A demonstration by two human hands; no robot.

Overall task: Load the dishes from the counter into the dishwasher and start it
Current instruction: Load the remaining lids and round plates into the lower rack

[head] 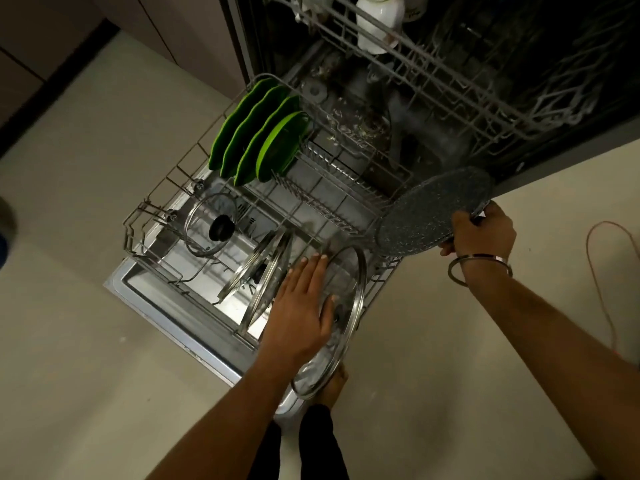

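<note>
Lower rack (145, 216) part loaded; left hand (298, 306) flat against glass lid (341, 306); right hand (481, 230) fingers gripped speckled pan (429, 209); start pending.

Left hand (301, 306) flat on glass lid (341, 320) at lower rack (145, 216). Right hand (481, 230) grips speckled pan (433, 209). Green plates (259, 133) racked upright.

Open wire floor at the middle of the lower rack (311, 199), reachable from above; blocked at the back left by four upright green plates (263, 140); crowded along the front by a flat glass lid (211, 225), two leaning lids (259, 278) and a large lid (341, 313); overhung behind by the upper rack (450, 77).
</note>
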